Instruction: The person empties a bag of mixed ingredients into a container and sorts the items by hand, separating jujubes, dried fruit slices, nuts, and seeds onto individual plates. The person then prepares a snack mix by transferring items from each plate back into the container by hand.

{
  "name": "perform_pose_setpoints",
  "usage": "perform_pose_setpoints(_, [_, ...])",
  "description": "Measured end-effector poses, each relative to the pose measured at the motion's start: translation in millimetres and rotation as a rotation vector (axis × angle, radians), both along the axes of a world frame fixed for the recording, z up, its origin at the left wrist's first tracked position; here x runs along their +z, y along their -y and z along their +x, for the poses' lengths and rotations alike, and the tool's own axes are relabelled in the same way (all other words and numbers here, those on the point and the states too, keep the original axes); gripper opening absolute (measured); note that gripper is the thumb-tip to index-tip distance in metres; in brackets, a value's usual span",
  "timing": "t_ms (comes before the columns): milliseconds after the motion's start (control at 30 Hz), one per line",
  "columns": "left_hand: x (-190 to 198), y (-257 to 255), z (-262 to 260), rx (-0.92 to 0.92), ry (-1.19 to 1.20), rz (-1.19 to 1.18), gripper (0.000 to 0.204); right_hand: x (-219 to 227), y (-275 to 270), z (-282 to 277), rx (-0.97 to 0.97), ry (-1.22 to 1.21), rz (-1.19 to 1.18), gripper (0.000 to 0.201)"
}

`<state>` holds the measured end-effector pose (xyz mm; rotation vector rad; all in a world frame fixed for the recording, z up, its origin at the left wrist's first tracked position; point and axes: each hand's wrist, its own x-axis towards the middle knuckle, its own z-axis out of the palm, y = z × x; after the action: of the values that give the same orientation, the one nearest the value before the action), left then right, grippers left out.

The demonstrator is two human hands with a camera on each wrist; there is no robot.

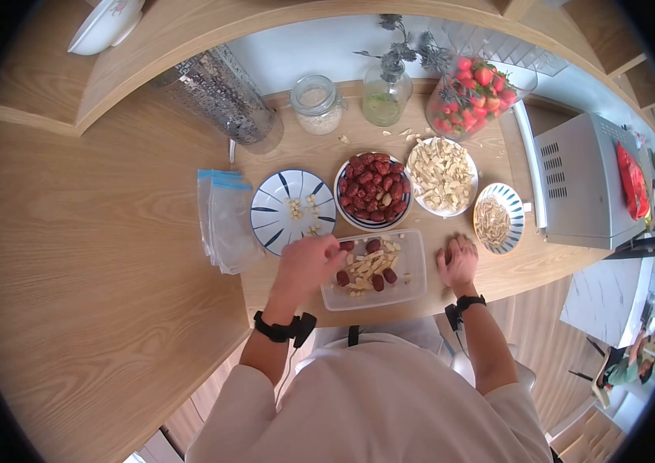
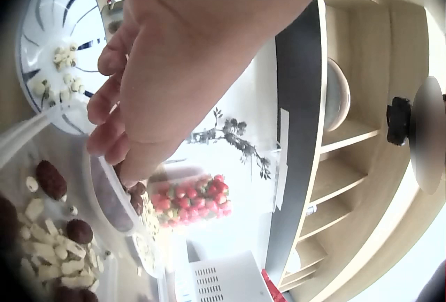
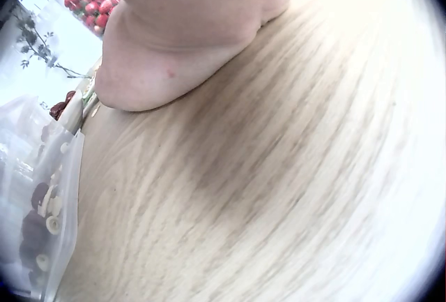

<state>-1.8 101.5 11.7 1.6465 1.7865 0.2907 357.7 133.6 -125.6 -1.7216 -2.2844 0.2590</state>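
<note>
My left hand (image 1: pixel 306 266) hovers where the near side of the blue-striped plate (image 1: pixel 275 233) meets the left rim of the clear plastic container (image 1: pixel 425 272). Its fingers are loosely bent, and nothing shows between them in the left wrist view. A few small pale seeds (image 1: pixel 294 207) lie on that plate. Inside the container are several red dates (image 1: pixel 378 283), pale dried slices (image 1: pixel 366 265) and small seeds. To the right of the container, my right hand (image 1: pixel 460 262) rests on the wooden table with loosely curled fingers; its fingertips are hidden in the right wrist view.
Behind the container stand a bowl of red dates (image 1: pixel 374 189), a plate of pale slices (image 1: pixel 442 176) and a bowl of thin dried strips (image 1: pixel 491 224). Clear zip bags (image 1: pixel 223 224) lie left. Farther back are a glass jar (image 1: pixel 317 108), a vase (image 1: pixel 385 100) and strawberries (image 1: pixel 470 96).
</note>
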Motion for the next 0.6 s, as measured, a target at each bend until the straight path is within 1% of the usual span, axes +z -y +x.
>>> perform_pose_setpoints(33, [0.4, -2.6, -6.2, 0.054, 0.002, 0.019, 0.024, -0.1, 0.1, 0.4, -0.001, 0.000, -0.001, 0.024])
perform_pose_setpoints(67, [-1.1, -5.8, -12.8, 0.054, 0.001, 0.018, 0.024, 0.7, -0.3, -0.2, 0.003, -0.003, 0.001, 0.024])
perform_pose_setpoints(133, [-9.4, -11.8, -27.5, 0.172, -0.070, 0.076, 0.025, 1.2, 0.2, -1.1, 0.008, -0.007, 0.002, 0.024])
perform_pose_setpoints(167, [-15.0, -13.1, -33.9, 0.172, -0.071, 0.076, 0.025, 1.2, 0.2, -1.1, 0.009, -0.004, 0.007, 0.024])
perform_pose_setpoints(233, [-28.5, -14.9, -43.7, 0.188, -0.214, 0.024, 0.024, 3.1, -0.9, -2.0, 0.009, -0.001, 0.014, 0.024])
perform_pose_setpoints(267, [-33.5, -15.1, -45.9, 0.187, -0.214, 0.025, 0.024, 5.6, -1.7, -4.3, 0.008, -0.029, 0.043, 0.021])
perform_pose_setpoints(300, [-38.1, -15.3, -47.7, 0.183, -0.223, -0.027, 0.025, 7.1, -2.2, -5.5, 0.007, -0.056, 0.072, 0.021])
perform_pose_setpoints(333, [-43.6, -15.5, -48.5, 0.178, -0.231, -0.080, 0.025, 7.0, -2.2, -5.5, 0.006, -0.056, 0.072, 0.021])
perform_pose_setpoints(433, [-64.8, -13.0, -49.6, 0.190, -0.197, -0.141, 0.023, 5.7, -1.5, -5.1, 0.010, -0.061, 0.080, 0.021])
perform_pose_setpoints(467, [-70.4, -13.0, -49.2, 0.190, -0.197, -0.142, 0.023, 5.4, -1.3, -5.1, 0.009, -0.061, 0.086, 0.021])
perform_pose_setpoints(533, [-81.5, -13.1, -47.3, 0.204, -0.171, -0.042, 0.021, 4.7, -0.9, -5.3, 0.008, -0.060, 0.091, 0.021])
perform_pose_setpoints(600, [-83.4, -16.0, -44.0, 0.229, -0.156, -0.022, 0.021, 4.3, -1.1, -5.3, 0.003, -0.056, 0.085, 0.020])
